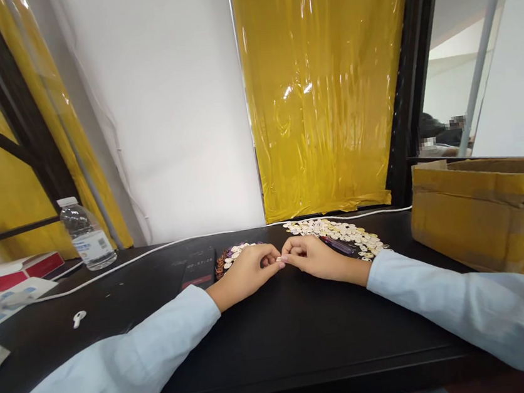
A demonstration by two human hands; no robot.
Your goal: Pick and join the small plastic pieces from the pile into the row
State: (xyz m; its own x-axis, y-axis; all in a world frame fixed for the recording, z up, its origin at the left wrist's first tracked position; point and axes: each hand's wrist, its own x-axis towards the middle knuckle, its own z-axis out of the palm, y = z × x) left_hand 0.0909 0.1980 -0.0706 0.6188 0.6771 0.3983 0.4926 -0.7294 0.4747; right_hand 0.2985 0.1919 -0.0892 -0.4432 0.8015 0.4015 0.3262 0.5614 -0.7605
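Above the black desk (300,331), my left hand (247,269) and my right hand (319,258) meet fingertip to fingertip. Both are closed in a pinch on a small pale piece (278,259), too tiny and covered for me to name its kind. Behind my right hand spreads a wide heap of flat whitish oval pieces (342,231). A smaller group of white pieces (235,252) lies just behind my left hand, beside brown ring-like pieces (221,265). A dark purplish tool-like object (341,246), partly hidden, rests by the right heap.
A phone (199,268) showing a timer lies left of my left hand. Farther left are a white earbud (80,318), a water bottle (87,235) and a red-and-white box (19,271). An open cardboard box (477,222) stands right. A white cable (154,250) runs along the back.
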